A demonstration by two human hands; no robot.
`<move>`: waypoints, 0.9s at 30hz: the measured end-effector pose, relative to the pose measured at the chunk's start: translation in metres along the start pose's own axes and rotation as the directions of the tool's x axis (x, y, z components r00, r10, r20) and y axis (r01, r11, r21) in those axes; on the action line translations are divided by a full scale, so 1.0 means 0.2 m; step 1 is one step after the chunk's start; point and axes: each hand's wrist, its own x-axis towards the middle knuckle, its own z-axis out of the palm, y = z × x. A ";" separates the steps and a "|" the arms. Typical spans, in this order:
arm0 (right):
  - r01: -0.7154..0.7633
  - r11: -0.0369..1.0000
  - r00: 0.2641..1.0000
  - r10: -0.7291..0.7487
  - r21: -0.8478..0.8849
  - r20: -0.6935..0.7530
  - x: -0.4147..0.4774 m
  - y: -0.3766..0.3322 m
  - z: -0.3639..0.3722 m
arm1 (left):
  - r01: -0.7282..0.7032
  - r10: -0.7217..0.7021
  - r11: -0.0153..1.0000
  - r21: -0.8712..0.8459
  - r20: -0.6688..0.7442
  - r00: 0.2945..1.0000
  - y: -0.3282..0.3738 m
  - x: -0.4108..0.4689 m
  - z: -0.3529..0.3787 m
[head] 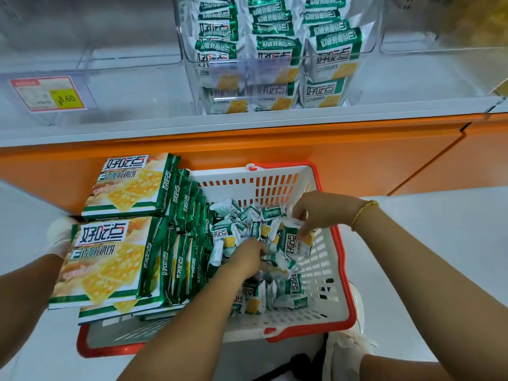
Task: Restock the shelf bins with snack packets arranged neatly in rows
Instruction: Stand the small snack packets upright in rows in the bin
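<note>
Green-white snack packets (pixel 264 237) heaped loose; clear bin (pixel 275 64) holds rows.

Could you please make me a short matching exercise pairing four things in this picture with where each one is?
Things:
1. price tag
2. bracelet
3. big packs
4. clear bin

Places:
A. on the shelf, holding packets in rows
B. stacked in the left part of the basket
C. upper left, on the front of a shelf bin
D. around the right wrist

Pairs: 1-C, 2-D, 3-B, 4-A
</note>
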 end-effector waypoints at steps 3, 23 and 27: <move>0.010 0.999 1.000 -0.010 0.031 0.007 -0.08 -0.01 -0.12 | 0.012 -0.061 0.939 -0.343 -0.131 0.990 0.05 -0.05 -0.10; 0.351 0.936 0.848 -0.317 0.001 -0.425 -0.45 -0.45 -0.68 | -0.421 0.168 0.715 -0.559 -0.447 0.879 0.36 -0.74 -0.92; 0.408 0.913 0.688 -0.320 -0.018 -0.651 -0.47 -0.55 -0.95 | -0.468 0.126 0.670 -0.576 -0.534 0.836 0.30 -0.79 -1.08</move>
